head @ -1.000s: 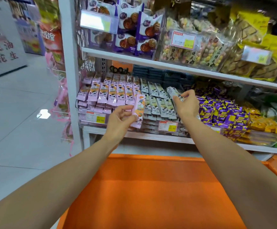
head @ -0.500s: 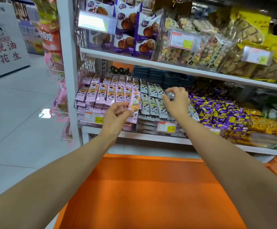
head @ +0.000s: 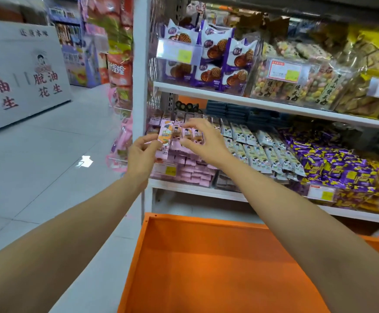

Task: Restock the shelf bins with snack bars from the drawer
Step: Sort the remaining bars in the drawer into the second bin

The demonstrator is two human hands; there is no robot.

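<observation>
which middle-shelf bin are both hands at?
The pink-bar bin, leftmost: left hand pinches a pink bar before it, right hand hovers over its rows. White bin and purple bin sit further right.

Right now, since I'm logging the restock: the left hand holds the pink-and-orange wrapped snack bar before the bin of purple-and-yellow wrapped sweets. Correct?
Not quite. The head view shows the left hand holding the pink-and-orange wrapped snack bar before the bin of pink wrapped bars.

The lower shelf (head: pixel 195 191) is filled with pink snack bars (head: pixel 190 169), white bars (head: pixel 252 152) and purple sweets (head: pixel 333 164), side by side.
</observation>
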